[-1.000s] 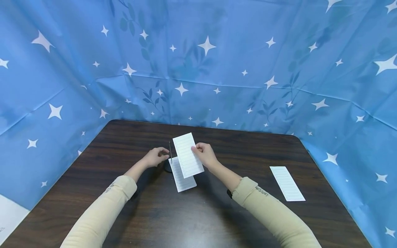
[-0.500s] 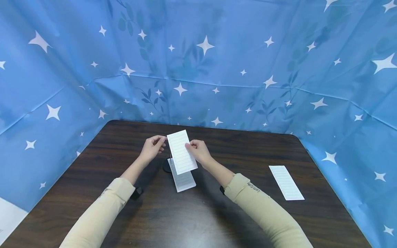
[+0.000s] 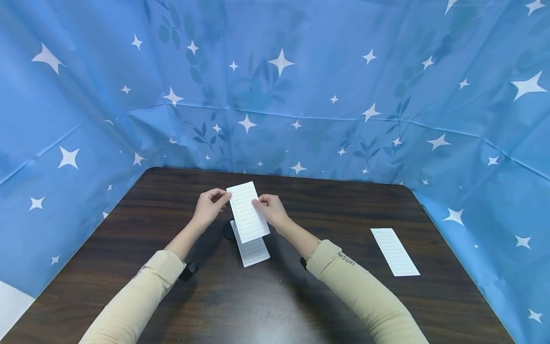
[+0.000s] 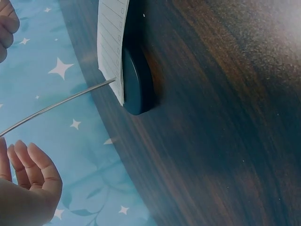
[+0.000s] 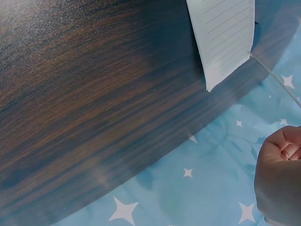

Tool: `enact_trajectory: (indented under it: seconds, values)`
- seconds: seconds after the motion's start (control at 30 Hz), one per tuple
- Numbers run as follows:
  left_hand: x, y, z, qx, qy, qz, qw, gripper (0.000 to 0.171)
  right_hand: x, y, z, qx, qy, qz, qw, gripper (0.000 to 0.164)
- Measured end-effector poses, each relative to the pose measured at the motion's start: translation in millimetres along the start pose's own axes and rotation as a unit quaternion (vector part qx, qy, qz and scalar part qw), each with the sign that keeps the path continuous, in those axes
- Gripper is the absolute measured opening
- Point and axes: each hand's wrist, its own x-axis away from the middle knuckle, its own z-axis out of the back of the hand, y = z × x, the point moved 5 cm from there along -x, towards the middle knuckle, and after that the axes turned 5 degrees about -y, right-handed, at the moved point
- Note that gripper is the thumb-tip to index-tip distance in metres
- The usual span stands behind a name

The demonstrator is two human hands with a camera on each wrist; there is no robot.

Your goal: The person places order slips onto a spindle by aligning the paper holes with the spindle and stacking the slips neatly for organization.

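A lined white paper slip (image 3: 248,213) is held up over the table in the head view. My left hand (image 3: 209,206) pinches its upper left corner between thumb and fingers. At the slip's right edge, my right hand (image 3: 272,210) grips it with the thumb on the front. Beneath it, more lined slips (image 3: 255,254) are pierced near one corner by a bill spike, whose thin metal rod (image 4: 56,107) rises from a round black base (image 4: 138,84). The held slip hides the rod in the head view, and neither wrist view shows that slip.
Another lined slip or stack (image 3: 395,252) lies on the right of the dark wood table (image 3: 331,205). A blue star-patterned cloth (image 3: 275,95) hangs behind the table. Something white (image 3: 13,306) shows at the lower left.
The right hand has brought the held slip left over the spike. My left hand has risen from beside the rod and now pinches the slip's left corner. The slip at the right stays put.
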Motion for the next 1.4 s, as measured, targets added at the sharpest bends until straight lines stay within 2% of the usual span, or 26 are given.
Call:
enact_trajectory:
  seconds: [0.53, 1.03, 1.2, 1.4]
  values:
    - [-1.3, 1.0, -1.2, -0.026, 0.016, -0.014, 0.9994, 0.023, -2.4, 0.6, -4.3, 0.001, -0.01, -0.007, 1.0, 0.023]
    - [-2.6, 2.6, -1.5, -0.042, 0.007, -0.02, 0.9989, 0.023, -3.1, -1.3, -1.9, 0.015, -0.008, 0.005, 1.0, 0.023]
    - [-2.9, -1.9, -2.4, -0.028, 0.001, -0.002, 0.9996, 0.024, -3.4, 1.0, -2.2, 0.015, -0.009, -0.006, 1.0, 0.022]
    - [-3.8, -6.0, -4.5, 0.028, -0.026, 0.06, 0.9975, 0.026, -5.6, 1.9, -1.8, 0.018, -0.006, -0.004, 1.0, 0.022]
